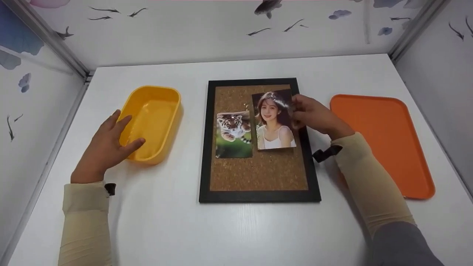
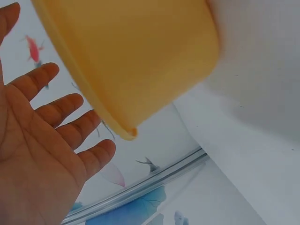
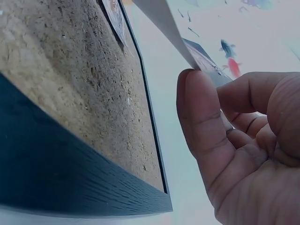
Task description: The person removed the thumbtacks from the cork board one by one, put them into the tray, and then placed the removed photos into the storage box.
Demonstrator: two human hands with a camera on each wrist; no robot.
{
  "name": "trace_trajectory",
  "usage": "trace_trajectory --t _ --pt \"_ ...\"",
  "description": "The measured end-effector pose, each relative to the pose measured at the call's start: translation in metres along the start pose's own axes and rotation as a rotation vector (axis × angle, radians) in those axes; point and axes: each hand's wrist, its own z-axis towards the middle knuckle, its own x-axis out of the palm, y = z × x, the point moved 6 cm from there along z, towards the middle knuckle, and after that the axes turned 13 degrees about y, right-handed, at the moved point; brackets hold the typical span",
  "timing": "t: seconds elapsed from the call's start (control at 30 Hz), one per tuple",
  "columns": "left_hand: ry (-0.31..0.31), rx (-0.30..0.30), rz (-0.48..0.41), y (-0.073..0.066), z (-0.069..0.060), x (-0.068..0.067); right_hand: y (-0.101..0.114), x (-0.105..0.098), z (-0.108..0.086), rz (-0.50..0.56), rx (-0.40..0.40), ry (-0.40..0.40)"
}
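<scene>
A portrait photo is pinched along its right edge by my right hand. In the right wrist view the thumb and fingers of my right hand hold the photo's edge, raised off the cork. Beneath it lies a black-framed cork board. A tiger cub photo lies on the board's left half. My left hand hovers over the near left side of a yellow bin, fingers spread. The left wrist view shows the palm of my left hand beside the bin's rim.
An orange tray lies to the right of the board, partly behind my right forearm. The white table is bounded by printed panels at the back and sides.
</scene>
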Motion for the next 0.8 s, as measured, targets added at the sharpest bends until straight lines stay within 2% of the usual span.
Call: trace_trajectory --t 0.23,0.37,0.5,0.8 --pt "0.002 -0.041 0.044 0.016 0.005 0.011 0.002 -0.003 -0.004 -0.021 0.003 -0.016" --pt "0.03 -0.071 0.027 0.02 0.006 0.017 0.003 -0.004 -0.004 -0.027 0.021 -0.026" --pt "0.043 -0.087 0.026 0.02 0.005 0.019 0.002 -0.004 -0.004 -0.025 0.03 -0.028" --pt "0.014 -0.063 0.061 0.017 0.001 0.024 0.006 -0.003 -0.005 -0.046 0.021 -0.021"
